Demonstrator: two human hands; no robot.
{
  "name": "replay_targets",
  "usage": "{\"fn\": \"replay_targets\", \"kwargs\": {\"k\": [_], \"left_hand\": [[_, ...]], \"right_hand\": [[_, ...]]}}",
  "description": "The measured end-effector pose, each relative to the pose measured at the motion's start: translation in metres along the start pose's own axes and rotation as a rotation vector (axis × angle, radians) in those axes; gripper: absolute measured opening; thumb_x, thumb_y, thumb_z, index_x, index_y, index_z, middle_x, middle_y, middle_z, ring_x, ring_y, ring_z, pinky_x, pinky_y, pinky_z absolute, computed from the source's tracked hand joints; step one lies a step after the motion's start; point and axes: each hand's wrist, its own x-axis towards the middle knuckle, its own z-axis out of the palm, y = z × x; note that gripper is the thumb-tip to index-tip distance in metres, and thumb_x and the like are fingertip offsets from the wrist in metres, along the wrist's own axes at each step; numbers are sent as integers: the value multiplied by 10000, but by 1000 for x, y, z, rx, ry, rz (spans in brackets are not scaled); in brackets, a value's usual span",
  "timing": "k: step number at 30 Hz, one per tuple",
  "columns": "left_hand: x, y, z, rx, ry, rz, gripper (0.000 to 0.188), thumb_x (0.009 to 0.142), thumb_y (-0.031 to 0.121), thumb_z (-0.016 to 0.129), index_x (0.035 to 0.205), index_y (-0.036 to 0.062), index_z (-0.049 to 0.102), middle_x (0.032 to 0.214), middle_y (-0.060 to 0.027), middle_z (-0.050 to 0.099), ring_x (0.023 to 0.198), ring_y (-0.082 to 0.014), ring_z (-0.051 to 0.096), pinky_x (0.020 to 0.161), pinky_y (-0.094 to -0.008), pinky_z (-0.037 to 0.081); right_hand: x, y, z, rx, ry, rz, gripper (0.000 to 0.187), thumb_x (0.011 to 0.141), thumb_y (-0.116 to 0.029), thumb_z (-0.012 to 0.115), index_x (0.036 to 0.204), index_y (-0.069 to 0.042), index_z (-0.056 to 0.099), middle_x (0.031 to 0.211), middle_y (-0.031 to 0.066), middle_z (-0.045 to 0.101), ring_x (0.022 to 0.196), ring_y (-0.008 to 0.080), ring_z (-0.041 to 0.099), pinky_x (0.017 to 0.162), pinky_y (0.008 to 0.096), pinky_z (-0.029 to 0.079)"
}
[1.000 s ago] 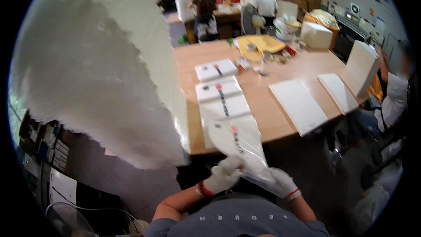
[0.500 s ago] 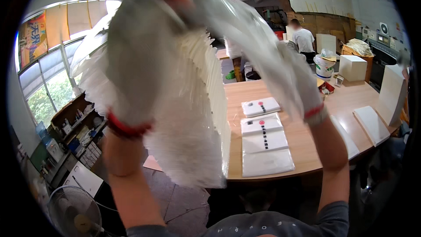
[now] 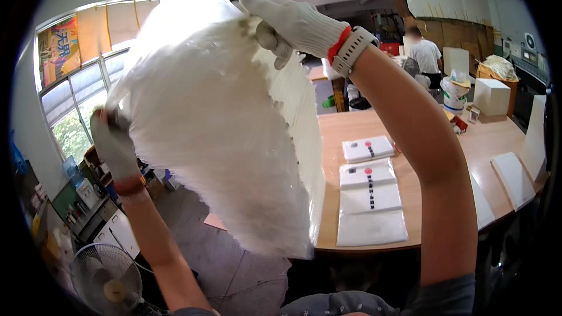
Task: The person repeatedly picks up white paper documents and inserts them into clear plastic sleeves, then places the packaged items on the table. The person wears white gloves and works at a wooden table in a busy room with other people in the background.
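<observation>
A tall pile of thin white sheets [image 3: 216,140] with ragged edges rises in front of me, its top higher than the table. My left hand [image 3: 117,143], in a white knit glove with a red cuff, is closed at the pile's left edge on a thin translucent sheet; its fingers are slightly blurred. At the upper right corner, my right hand [image 3: 293,26], gloved alike, has thumb and curled fingers around the sheet's edge. A pale watch [image 3: 354,50] is on the right wrist. The sheet's upper part is bright and washed out by light.
A wooden table [image 3: 430,187] to the right bears printed white packages [image 3: 372,202], white stacks [image 3: 512,181], a white block [image 3: 492,96] and a bucket [image 3: 455,93]. A fan [image 3: 108,278] stands at lower left. Another person [image 3: 425,54] is farther back.
My right hand has moved left and up from over the table to the pile's upper corner. My left hand has gone left and down to the pile's side. The view has shifted slightly.
</observation>
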Motion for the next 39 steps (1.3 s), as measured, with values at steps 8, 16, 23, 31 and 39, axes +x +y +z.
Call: {"fn": "replay_targets", "kwargs": {"k": [8,16,23,31,39], "left_hand": [[-340,-107,72,365,-1021,-466,101,745,7,556,824,71,553,701,-77,548,640,-214,566,580,-326,448],[-560,-288,196,762,-1020,-394,204,803,252,565,887,68,590,957,-150,594,950,-303,554,835,-454,399],[-536,-339,204,597,-1292,-986,305,847,347,516,808,62,614,799,-157,637,837,-333,599,755,-438,437],[-519,-350,208,526,-1453,-654,311,879,334,461,867,59,606,789,-180,622,710,-325,611,638,-433,461],[-485,-380,219,31,-527,-1446,204,874,67,485,1071,15,486,799,-71,633,579,-87,493,512,-212,400]], "right_hand": [[-152,132,-7,418,-48,-167,469,989,-306,267,1305,14,399,588,57,534,465,114,529,469,249,481],[-414,249,30,564,683,690,448,956,-272,355,1221,72,468,671,46,518,551,124,530,561,286,518],[-494,285,99,813,739,1525,236,866,-258,582,925,-32,619,601,33,527,482,145,527,551,331,545],[-403,383,121,745,846,1086,272,760,-342,666,864,-93,632,1067,42,536,889,204,518,763,342,454],[-425,355,98,-791,670,634,263,715,-119,687,943,-24,596,1093,162,569,1123,351,464,898,436,410]]}}
